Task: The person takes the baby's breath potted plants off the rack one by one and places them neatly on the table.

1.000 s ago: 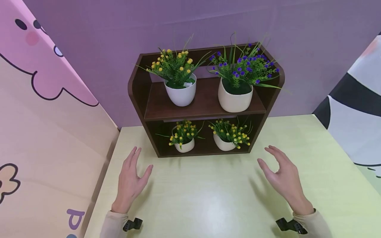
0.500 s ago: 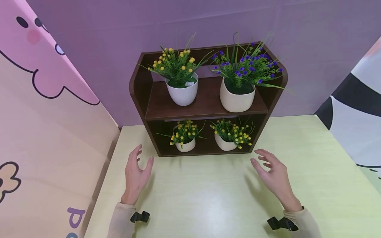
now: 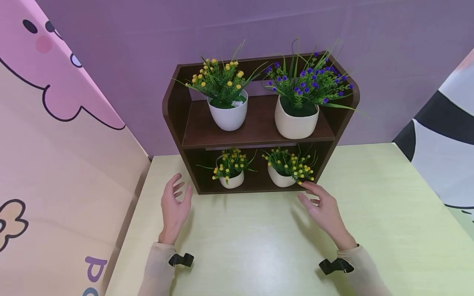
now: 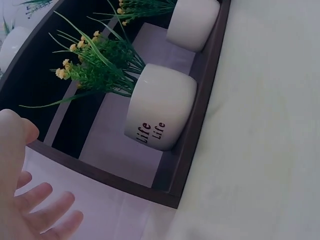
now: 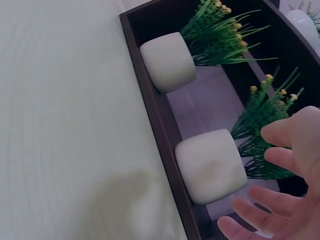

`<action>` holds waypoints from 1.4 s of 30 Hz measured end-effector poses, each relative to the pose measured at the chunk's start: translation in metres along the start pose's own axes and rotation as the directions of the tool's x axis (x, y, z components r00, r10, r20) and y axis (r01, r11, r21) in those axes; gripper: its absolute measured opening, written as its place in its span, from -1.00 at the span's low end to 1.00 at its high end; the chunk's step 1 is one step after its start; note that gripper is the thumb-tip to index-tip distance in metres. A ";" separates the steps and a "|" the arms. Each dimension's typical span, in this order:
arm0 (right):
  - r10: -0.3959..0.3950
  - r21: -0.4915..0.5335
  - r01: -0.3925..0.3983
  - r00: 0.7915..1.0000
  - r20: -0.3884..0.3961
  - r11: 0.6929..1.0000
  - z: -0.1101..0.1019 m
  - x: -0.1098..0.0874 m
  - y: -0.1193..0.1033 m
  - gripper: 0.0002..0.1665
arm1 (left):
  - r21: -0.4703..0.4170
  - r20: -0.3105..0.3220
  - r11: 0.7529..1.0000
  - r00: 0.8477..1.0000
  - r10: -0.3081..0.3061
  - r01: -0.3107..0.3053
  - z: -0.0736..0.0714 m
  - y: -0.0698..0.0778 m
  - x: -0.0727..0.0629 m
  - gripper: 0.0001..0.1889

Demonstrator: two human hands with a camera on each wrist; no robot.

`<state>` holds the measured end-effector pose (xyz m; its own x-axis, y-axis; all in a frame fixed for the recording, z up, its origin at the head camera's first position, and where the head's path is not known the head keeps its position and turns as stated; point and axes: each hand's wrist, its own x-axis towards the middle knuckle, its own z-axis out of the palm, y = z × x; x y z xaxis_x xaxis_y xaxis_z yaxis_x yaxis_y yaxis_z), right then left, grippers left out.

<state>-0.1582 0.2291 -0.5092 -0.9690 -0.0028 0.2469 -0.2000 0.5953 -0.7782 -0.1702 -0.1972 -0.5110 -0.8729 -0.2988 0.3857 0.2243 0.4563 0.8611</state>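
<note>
- Purple backdrop [image 3: 148, 53] fills the rear of your head view, with a pale yellow tabletop [image 3: 244, 238] below it.
- On that tabletop you have a dark brown shelf [image 3: 255, 144] of two levels; up top are the upper left pot [image 3: 228, 118], with yellow flowers [image 3: 240, 74], and the upper right pot [image 3: 296, 126], with purple flowers [image 3: 314, 78].
- Its bottom level carries the lower left pot [image 3: 234, 181] and the lower right pot [image 3: 280, 179], both whitish, upright and planted with yellow flowers.
- Your left hand [image 3: 175, 211] is near the shelf's lower left corner, fingers loosely bent, well parted from the thumb, holding nothing.
- Your right hand [image 3: 324, 209] is near the lower right pot, fingers likewise parted from the thumb with nothing between them; its fingertips overlap the lowest flowers, and I cannot tell whether they touch.
- Left wrist view: "Life" is printed twice on the lower left pot; your spread fingers are apart from it.
- Right wrist view: the lower right pot is just beside your spread fingers, with the lower left pot beyond; a soft shadow [image 5: 125, 195] falls on the tabletop.
</note>
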 end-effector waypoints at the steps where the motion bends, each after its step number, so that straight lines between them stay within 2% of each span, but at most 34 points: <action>1: -0.004 -0.005 0.004 1.000 -0.001 1.000 0.002 0.001 0.000 -0.51 | -0.008 0.002 1.000 1.000 -0.001 0.001 0.001 0.000 0.002 -0.42; 4: -0.009 -0.013 0.009 1.000 0.004 1.000 0.006 0.006 0.001 -0.50 | -0.028 0.011 1.000 1.000 -0.009 0.010 0.004 0.002 0.009 -0.39; 12: -0.002 -0.058 0.004 0.999 0.041 0.998 0.014 0.022 0.001 -0.40 | -0.010 0.045 0.998 0.997 -0.059 0.059 0.014 0.004 0.025 -0.42; 18: -0.013 -0.145 0.025 0.996 0.085 0.989 0.019 0.031 0.002 -0.27 | 0.012 0.021 0.998 0.998 -0.064 0.064 0.017 0.000 0.029 -0.56; 21: -0.049 -0.168 0.059 0.997 0.062 0.984 0.021 0.034 0.003 -0.28 | 0.008 0.019 0.998 0.998 -0.059 0.059 0.017 -0.002 0.032 -0.57; 27: -0.107 -0.174 0.109 0.994 0.016 0.979 0.027 0.042 0.009 -0.36 | 0.016 0.057 0.998 0.997 -0.057 0.056 0.018 -0.002 0.037 -0.58; 29: -0.091 -0.163 0.091 0.996 0.004 0.982 0.028 0.045 0.011 -0.39 | 0.030 0.061 0.999 0.997 -0.045 0.044 0.018 -0.001 0.038 -0.60; 33: -0.002 -0.105 0.000 1.000 -0.023 0.995 0.031 0.049 0.014 -0.47 | 0.065 0.055 0.998 0.998 -0.027 0.023 0.019 0.000 0.040 -0.61; 36: 0.047 -0.072 -0.052 0.996 -0.070 0.996 0.034 0.052 0.016 -0.54 | 0.100 0.050 0.995 0.999 -0.013 0.008 0.018 0.000 0.041 -0.60; 42: 0.036 -0.071 -0.049 0.984 -0.174 0.996 0.043 0.056 0.024 -0.63 | 0.138 0.063 0.990 0.998 -0.006 -0.003 0.015 0.000 0.041 -0.58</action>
<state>-0.2234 0.2089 -0.5392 -0.9357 0.1584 0.3151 -0.1413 0.6501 -0.7466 -0.2128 -0.1975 -0.5000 -0.8996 -0.2484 0.3591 0.1648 0.5685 0.8060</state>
